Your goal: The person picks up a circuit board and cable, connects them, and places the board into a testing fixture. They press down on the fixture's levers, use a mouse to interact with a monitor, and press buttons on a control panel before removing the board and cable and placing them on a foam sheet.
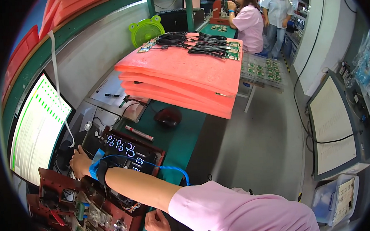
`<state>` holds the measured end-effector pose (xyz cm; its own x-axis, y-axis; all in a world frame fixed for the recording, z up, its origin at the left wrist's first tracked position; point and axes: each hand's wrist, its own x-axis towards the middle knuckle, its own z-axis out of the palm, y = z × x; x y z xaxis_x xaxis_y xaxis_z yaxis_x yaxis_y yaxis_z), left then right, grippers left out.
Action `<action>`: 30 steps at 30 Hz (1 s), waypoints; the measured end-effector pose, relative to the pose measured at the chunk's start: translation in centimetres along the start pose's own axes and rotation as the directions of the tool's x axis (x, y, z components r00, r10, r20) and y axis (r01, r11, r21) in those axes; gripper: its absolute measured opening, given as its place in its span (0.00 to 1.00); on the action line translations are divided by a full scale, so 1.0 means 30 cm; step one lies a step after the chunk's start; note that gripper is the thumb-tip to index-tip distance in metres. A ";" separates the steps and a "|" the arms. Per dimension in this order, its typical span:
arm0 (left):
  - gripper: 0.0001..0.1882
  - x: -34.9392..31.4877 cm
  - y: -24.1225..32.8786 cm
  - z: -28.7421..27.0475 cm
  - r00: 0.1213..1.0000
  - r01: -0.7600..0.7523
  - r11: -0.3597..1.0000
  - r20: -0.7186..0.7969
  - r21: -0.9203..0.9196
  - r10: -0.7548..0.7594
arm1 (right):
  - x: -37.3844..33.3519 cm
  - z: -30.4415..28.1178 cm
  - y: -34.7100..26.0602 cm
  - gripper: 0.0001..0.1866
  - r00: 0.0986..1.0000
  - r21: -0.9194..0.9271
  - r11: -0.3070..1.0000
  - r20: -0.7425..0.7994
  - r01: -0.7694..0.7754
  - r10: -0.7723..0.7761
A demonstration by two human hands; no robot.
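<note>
1. The right hand (pixel 80 162) reaches across to the left side of the bench, at the far left edge of a dark test fixture (pixel 126 153) with glowing digits on top. Its fingers are hidden behind the knuckles, so I cannot tell whether they are open or gripping anything.
2. A blue wrist strap (pixel 97 168) sits on that wrist, and a coiled blue cord (pixel 171 169) runs from it over the fixture toward the sleeve.
3. The left hand (pixel 158 224) lies low near the bottom edge, just beside the red-brown fixture frame (pixel 114 209); its fingers are curled inward, and no held thing shows.
4. The fixture stands on the green bench mat (pixel 181 136), between a bright monitor (pixel 37 130) on the left and a black mouse (pixel 167 116) beyond it.
5. A red-and-white marker (pixel 139 133) lies just behind the fixture.
6. A stack of orange foam sheets (pixel 183 80) carries circuit boards with black cables (pixel 198 44).
7. Two people (pixel 263 17) are at the far bench.
</note>
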<state>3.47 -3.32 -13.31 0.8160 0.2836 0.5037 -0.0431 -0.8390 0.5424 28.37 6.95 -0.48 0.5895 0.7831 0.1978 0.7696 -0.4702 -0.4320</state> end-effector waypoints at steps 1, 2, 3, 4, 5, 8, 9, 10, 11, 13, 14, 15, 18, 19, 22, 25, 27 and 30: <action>0.16 0.002 0.007 0.003 1.000 -0.009 1.000 0.007 -0.010 0.009 | 0.007 0.004 0.009 0.24 1.000 0.016 1.000 -0.018 -0.011 0.011; 0.17 0.004 0.009 0.002 0.999 -0.035 0.999 0.008 -0.008 0.036 | 0.018 0.012 0.009 0.25 0.999 0.038 0.999 -0.033 -0.014 0.016; 0.18 0.007 0.011 0.000 0.998 -0.062 0.998 0.009 -0.007 0.062 | 0.027 0.021 0.011 0.26 0.999 0.059 0.998 -0.049 -0.018 0.021; 0.18 0.009 0.014 0.001 0.996 -0.089 0.996 0.010 -0.007 0.090 | 0.030 0.030 0.020 0.26 0.998 0.058 0.998 -0.052 -0.025 0.028; 0.18 0.009 0.015 0.003 0.996 -0.090 0.996 0.008 -0.007 0.090 | 0.030 0.044 0.025 0.27 0.995 0.027 0.999 -0.093 -0.023 0.025; 0.19 0.007 0.010 0.009 0.998 -0.053 0.998 0.025 -0.033 0.054 | 0.026 0.054 0.029 0.28 0.985 -0.034 0.999 -0.172 -0.018 0.012; 0.19 0.006 0.003 0.006 0.999 -0.045 0.999 0.022 -0.029 0.046 | 0.023 0.045 0.019 0.29 0.993 -0.029 1.000 -0.114 -0.010 0.007; 0.18 0.003 -0.009 -0.007 0.999 -0.035 0.999 0.010 -0.016 0.036 | 0.021 0.036 -0.009 0.30 0.999 -0.016 1.000 -0.052 0.008 -0.009; 0.18 0.000 -0.022 -0.020 1.000 -0.025 1.000 -0.002 -0.002 0.025 | 0.016 0.031 -0.040 0.30 1.000 -0.003 1.000 0.011 0.026 -0.026; 0.18 0.008 0.019 0.007 0.997 -0.073 0.996 0.012 -0.044 0.073 | 0.024 0.023 0.013 0.30 0.999 -0.028 1.000 -0.037 -0.011 0.010; 0.17 0.004 0.008 0.007 0.997 -0.074 0.996 0.011 -0.042 0.075 | 0.032 0.030 0.011 0.30 0.998 -0.029 1.000 -0.061 -0.008 0.006; 0.16 0.001 -0.003 0.007 0.997 -0.075 0.996 0.009 -0.039 0.076 | 0.037 0.038 0.019 0.30 0.996 -0.029 1.000 -0.085 -0.004 0.002; 0.14 -0.007 -0.035 -0.011 0.999 -0.038 0.999 0.022 -0.026 0.039 | 0.057 0.067 -0.023 0.30 0.996 0.050 0.999 -0.087 -0.016 0.020; 0.13 -0.010 -0.047 -0.024 0.999 -0.009 1.000 0.034 -0.022 0.010 | 0.063 0.080 -0.048 0.30 0.996 0.092 0.996 -0.086 -0.014 0.022; 0.12 0.015 0.027 0.033 0.994 -0.075 0.992 0.072 -0.098 0.082 | 0.100 0.099 0.104 0.30 0.988 -0.118 0.991 -0.149 -0.059 0.041; 0.12 0.017 0.017 0.029 0.991 -0.122 0.986 0.045 -0.109 0.128 | 0.096 0.095 0.093 0.29 0.985 -0.112 0.992 -0.165 -0.065 0.046; 0.13 0.007 -0.014 0.000 0.998 -0.008 0.989 0.059 -0.150 0.017 | 0.074 0.076 0.016 0.28 0.984 0.076 0.995 -0.159 -0.070 0.082; 0.14 0.002 -0.028 -0.024 0.998 -0.002 0.992 0.061 -0.127 0.010 | 0.013 0.042 -0.049 0.28 0.992 -0.003 1.000 -0.128 0.014 -0.014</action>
<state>3.13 -2.28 -13.25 0.8490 0.2463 0.4674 -0.1182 -0.7737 0.6224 27.15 8.45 -0.90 0.6052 0.7310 0.3152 0.7785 -0.4605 -0.4266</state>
